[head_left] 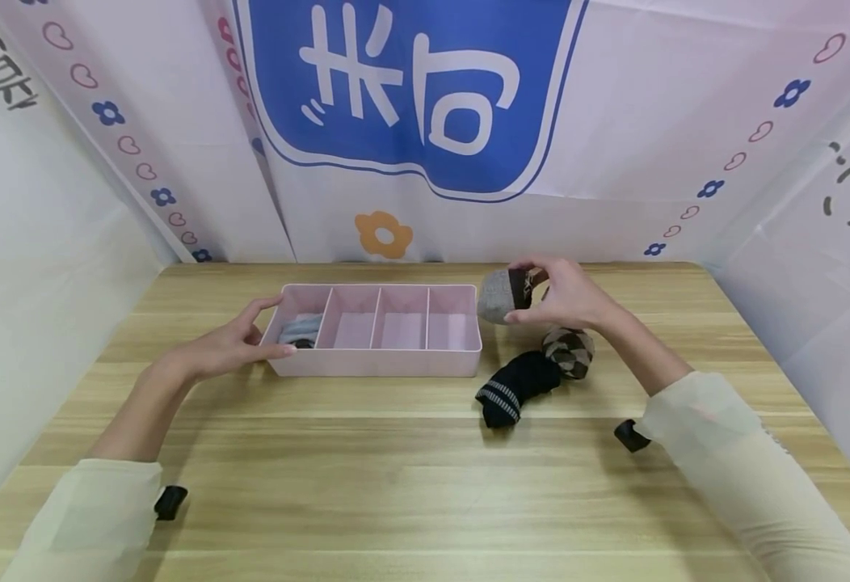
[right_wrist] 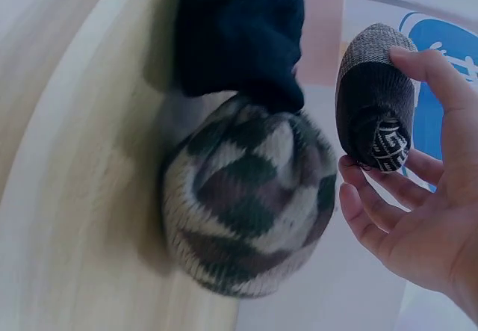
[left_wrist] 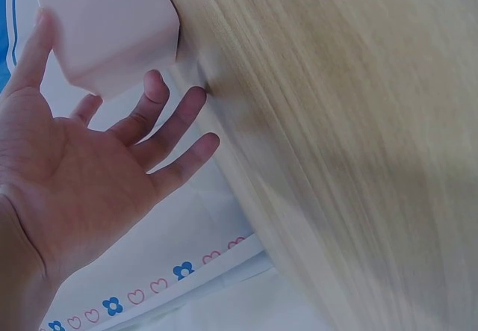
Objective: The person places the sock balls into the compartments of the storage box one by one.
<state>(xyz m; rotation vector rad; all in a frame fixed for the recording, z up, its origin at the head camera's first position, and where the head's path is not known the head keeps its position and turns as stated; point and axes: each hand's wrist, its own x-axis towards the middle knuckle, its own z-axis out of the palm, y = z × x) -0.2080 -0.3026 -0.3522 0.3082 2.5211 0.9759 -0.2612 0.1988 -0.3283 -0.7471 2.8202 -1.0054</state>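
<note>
A pink divided storage box (head_left: 374,363) sits near the table's back edge. Its leftmost compartment holds a folded grey-blue cloth item (head_left: 300,328) with a dark part, probably a sock; the other compartments show bare bottoms. My left hand (head_left: 232,343) spans the box's left end, thumb on the front side and index finger at the back corner, other fingers loose. Right of the box, my right hand (head_left: 566,295) holds a rolled grey and black sock (right_wrist: 376,96) between thumb and fingers, raised off the table. Below it lie a rolled patterned sock (right_wrist: 250,196) and a black sock (head_left: 518,388) with a striped band.
The wooden table (head_left: 367,485) ends at a printed cloth backdrop (head_left: 629,153), with white cloth at both sides. Black pieces (head_left: 170,503) stick out by the sleeves.
</note>
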